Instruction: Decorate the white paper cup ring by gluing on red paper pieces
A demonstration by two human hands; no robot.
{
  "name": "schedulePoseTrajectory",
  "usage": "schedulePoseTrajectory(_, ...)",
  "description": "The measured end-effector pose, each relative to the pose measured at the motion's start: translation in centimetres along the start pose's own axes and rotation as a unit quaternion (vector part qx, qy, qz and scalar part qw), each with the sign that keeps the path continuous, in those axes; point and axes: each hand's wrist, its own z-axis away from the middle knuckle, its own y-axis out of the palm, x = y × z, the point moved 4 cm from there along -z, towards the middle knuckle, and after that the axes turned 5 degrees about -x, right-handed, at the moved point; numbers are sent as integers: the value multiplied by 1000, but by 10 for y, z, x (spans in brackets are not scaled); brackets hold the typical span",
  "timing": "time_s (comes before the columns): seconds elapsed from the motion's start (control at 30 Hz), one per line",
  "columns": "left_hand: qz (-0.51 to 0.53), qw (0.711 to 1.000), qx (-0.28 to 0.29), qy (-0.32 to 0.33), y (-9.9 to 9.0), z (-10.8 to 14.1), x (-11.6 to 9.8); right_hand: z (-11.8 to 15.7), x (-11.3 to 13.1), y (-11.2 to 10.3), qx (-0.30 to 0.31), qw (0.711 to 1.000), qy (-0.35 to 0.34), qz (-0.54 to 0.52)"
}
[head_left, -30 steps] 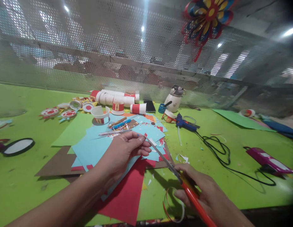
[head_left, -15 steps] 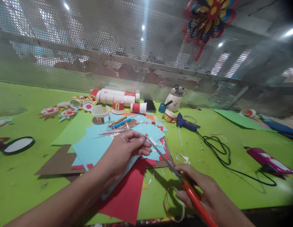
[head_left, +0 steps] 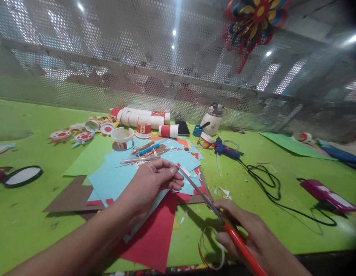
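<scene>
My right hand is wrapped round scissors with red-orange handles, whose long blades point up and left and look closed or nearly so. The blade tips reach the fingertips of my left hand. Thumb and forefinger of that hand pinch a small red piece, perhaps paper, mostly hidden by the fingers. Both hands are above a pile of coloured sheets: blue paper, red paper and brown paper. Under my right hand lies a curled red and white strip.
Paper cups, one a cut cup, stand behind the sheets near pens. Flower-like cup pieces lie left. Rightward are a blue glue gun, its black cord, a purple device and a white bottle.
My right hand and the scissors have shifted very slightly right and down. The left hand stays in place, its pinch unchanged.
</scene>
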Motion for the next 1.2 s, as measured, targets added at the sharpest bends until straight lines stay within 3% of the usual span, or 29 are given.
schedulePoseTrajectory(0.43, 2, 1000, 1, 2, 0, -1, 0, -1, 0, -1, -21, 998, -46, 33)
schedulePoseTrajectory(0.8, 1, 1000, -11, 3, 0, -1, 1, -1, 5, 2, -19, 999, -12, 33)
schedulePoseTrajectory(1.2, 1, 1000, -10, 3, -1, -3, 2, -3, 7, 1, -29, 998, -36, 52)
